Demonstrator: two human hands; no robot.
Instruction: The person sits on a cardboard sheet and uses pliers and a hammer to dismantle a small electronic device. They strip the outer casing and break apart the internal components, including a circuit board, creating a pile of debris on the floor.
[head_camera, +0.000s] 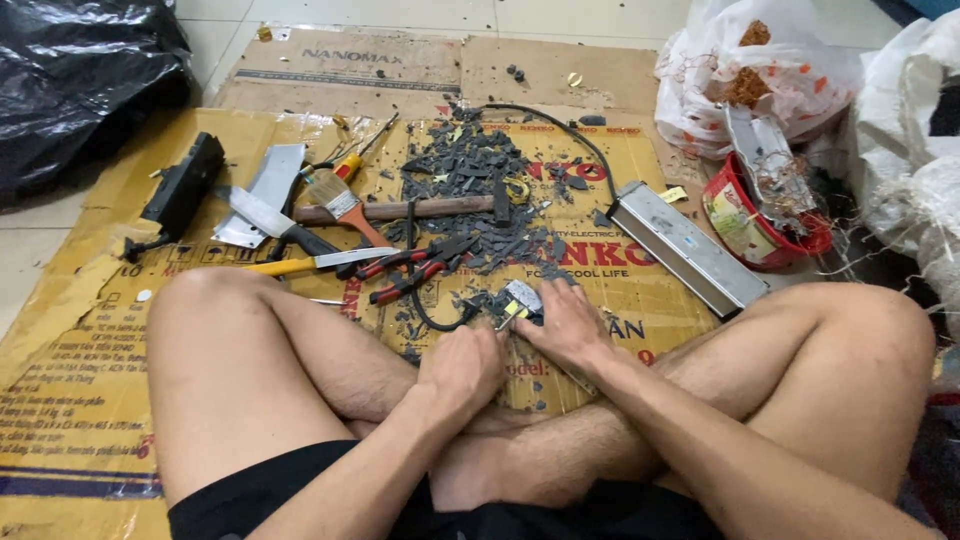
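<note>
Head view, looking down on a person seated cross-legged on flattened yellow cardboard (90, 390) spread over a tiled floor. A black plastic sack (80, 80) lies at far left; white bags (780, 70) of wire scrap and a red tub (765, 225) stand at far right. A long grey metal housing (685, 245) lies diagonally right of centre, with a black cable (560, 125) running from its far end. A heap of dark broken fragments (470, 175) covers the middle of the cardboard. Across it lies a wooden-handled hammer (400, 209); near it are a paintbrush (340, 200), a cleaver (280, 222), red-handled pliers (415, 268) and a yellow-handled knife (310, 263). A black block (185, 185) sits at left. The left hand (460, 365) is closed in a fist, its contents hidden. The right hand (570, 325) presses on a small grey component (522, 297) with a yellow tag, lying on the cardboard just ahead of the shins; whether the fingers clasp it cannot be told.
</note>
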